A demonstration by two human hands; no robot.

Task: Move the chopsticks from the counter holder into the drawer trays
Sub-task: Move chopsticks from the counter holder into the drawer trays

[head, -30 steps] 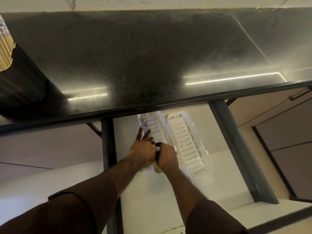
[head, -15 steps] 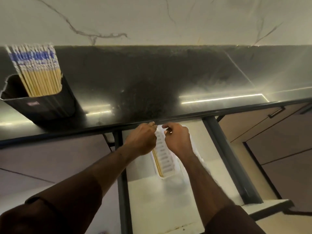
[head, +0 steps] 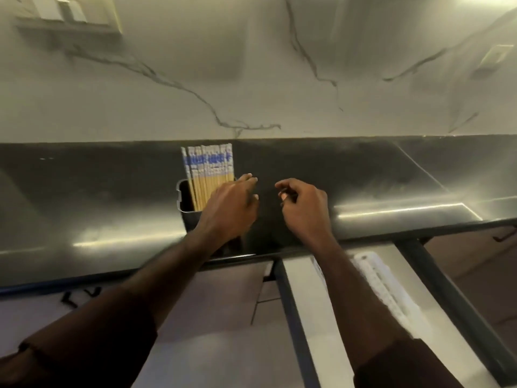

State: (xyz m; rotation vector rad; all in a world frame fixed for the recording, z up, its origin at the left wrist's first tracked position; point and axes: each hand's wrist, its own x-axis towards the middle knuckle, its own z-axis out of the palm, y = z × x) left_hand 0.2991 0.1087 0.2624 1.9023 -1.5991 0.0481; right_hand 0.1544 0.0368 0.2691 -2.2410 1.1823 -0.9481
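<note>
A dark holder (head: 186, 204) stands on the black counter (head: 391, 177), packed with several wooden chopsticks (head: 208, 170) that have blue-and-white tops. My left hand (head: 230, 207) hovers in front of the holder's right side with its fingers apart, next to the chopsticks and holding nothing. My right hand (head: 306, 207) hangs over the counter just right of it, fingers loosely curled and empty. Below the counter edge the drawer (head: 305, 298) is pulled out, with a white ribbed tray (head: 389, 295) partly hidden behind my right forearm.
A white marble-veined wall (head: 251, 65) rises behind the counter, with switch plates at upper left and upper right. The drawer's dark side rails (head: 447, 298) run toward me. Closed cabinet fronts (head: 223, 298) lie left of the drawer.
Both hands have risen from the tray in the drawer up to the counter, the left one reaching the holder. The view has tilted up to the wall.
</note>
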